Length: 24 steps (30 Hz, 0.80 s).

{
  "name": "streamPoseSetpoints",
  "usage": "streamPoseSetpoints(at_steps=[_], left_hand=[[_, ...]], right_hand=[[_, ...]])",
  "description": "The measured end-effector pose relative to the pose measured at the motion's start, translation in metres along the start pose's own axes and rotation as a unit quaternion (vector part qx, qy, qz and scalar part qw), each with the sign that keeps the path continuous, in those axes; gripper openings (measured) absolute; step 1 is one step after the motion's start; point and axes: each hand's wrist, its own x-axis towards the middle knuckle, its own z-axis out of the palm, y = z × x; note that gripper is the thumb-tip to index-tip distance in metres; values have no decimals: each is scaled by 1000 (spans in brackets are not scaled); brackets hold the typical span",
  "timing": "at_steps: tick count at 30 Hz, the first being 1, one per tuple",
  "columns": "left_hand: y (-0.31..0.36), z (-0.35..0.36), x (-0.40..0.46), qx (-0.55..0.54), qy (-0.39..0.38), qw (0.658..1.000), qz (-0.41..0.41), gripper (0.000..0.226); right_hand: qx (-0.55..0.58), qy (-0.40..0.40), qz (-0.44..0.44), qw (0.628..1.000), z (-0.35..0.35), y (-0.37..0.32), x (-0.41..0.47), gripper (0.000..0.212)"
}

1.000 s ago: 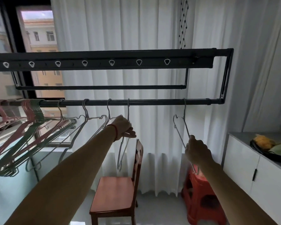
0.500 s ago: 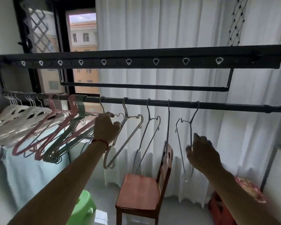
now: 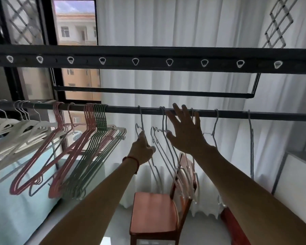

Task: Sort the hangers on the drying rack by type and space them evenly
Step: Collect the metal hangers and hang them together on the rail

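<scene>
Left hand (image 3: 143,149) grips a wire hanger (image 3: 140,124) on the rail (image 3: 124,109); right hand (image 3: 185,133) spread wide, holding nothing

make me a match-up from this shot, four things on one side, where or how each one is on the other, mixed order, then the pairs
Things:
1. left hand
2. right hand
3. green hangers
4. wooden chair

Places or states:
A. on the floor below the rail
B. fingers spread, up by the rail
C. bunched on the rail beside the pink hangers
D. gripping a thin wire hanger

Pairs: 1-D, 2-B, 3-C, 4-A
</scene>
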Motion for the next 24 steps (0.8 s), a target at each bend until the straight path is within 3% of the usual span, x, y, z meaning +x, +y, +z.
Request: streamPoseSetpoints(at_steps=[4,7,10,13,19,24], left_hand=[[13,22,-7,0,-15,997,81,75],[18,33,-8,-16,-41,996,82,72],[23,33,-12,23,-52,995,86,57],[16,6,-23,71,42,992,91,49],[-29,-95,-42,133,283,949,41,38],[-86,-148,-55,196,293,936,-17,38]], right_hand=[[-27,-36,-17,999,5,-12,21,73],[-95,-47,-22,994,5,-6,19,74],[-129,26,16,991,3,-4,14,69],[-79,72,20,994,6,-20,19,60],[110,77,-102,986,13,-108,55,59],[149,44,-142,978,19,-184,113,62]])
